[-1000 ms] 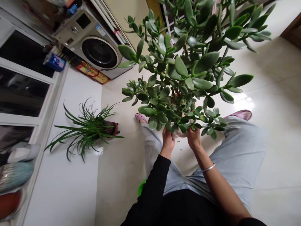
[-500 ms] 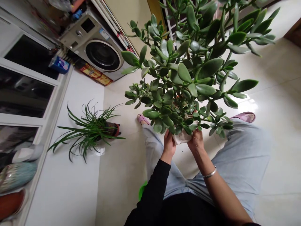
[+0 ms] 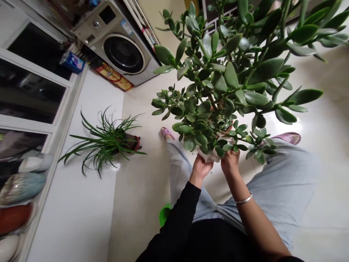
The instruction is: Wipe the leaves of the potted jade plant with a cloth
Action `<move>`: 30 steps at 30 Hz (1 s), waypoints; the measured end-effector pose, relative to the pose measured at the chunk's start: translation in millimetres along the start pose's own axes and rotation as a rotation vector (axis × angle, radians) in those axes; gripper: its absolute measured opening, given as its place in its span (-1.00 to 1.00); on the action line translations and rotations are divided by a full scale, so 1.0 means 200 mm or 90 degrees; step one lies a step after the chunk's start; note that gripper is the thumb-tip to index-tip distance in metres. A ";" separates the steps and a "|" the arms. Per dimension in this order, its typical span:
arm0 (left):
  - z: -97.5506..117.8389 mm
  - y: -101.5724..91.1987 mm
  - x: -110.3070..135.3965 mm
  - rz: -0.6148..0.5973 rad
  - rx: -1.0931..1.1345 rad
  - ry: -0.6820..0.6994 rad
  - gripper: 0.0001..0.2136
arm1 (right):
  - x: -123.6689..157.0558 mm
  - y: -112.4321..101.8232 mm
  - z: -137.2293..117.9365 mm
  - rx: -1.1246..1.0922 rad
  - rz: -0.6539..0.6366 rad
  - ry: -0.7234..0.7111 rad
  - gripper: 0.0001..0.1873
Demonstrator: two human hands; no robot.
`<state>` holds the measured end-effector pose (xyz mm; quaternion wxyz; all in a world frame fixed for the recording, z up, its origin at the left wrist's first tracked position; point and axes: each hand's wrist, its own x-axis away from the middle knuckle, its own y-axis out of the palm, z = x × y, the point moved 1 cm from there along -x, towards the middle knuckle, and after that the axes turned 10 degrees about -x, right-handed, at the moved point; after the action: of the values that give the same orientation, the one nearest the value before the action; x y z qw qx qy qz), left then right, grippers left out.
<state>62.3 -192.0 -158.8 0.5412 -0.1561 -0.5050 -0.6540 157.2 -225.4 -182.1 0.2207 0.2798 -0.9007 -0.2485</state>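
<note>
1. Head view: my left hand [image 3: 201,169] and right hand [image 3: 230,162] are curled around the white-wrapped pot [image 3: 213,156] of a jade plant [image 3: 230,74], over my legs [image 3: 275,189].
2. Looks top-heavy with brittle, fleshy leaves, so I'd grip the pot, not the branches.
</note>
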 end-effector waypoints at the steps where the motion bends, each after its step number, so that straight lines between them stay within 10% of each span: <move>1: 0.00 0.02 0.00 -0.013 0.012 0.000 -0.78 | 0.00 0.00 0.00 -0.032 0.001 0.019 -0.72; 17: -0.02 0.15 0.04 0.096 -0.152 0.382 -0.58 | 0.02 -0.01 0.03 -0.028 0.016 0.009 -0.66; 30: -0.06 0.10 0.05 0.152 -0.142 0.409 -0.55 | 0.00 -0.03 0.02 0.024 0.022 -0.041 -0.68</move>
<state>80.1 -204.8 -146.8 0.7243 -0.0583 -0.2128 -0.6532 157.7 -228.0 -187.6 0.1903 0.2604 -0.9166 -0.2363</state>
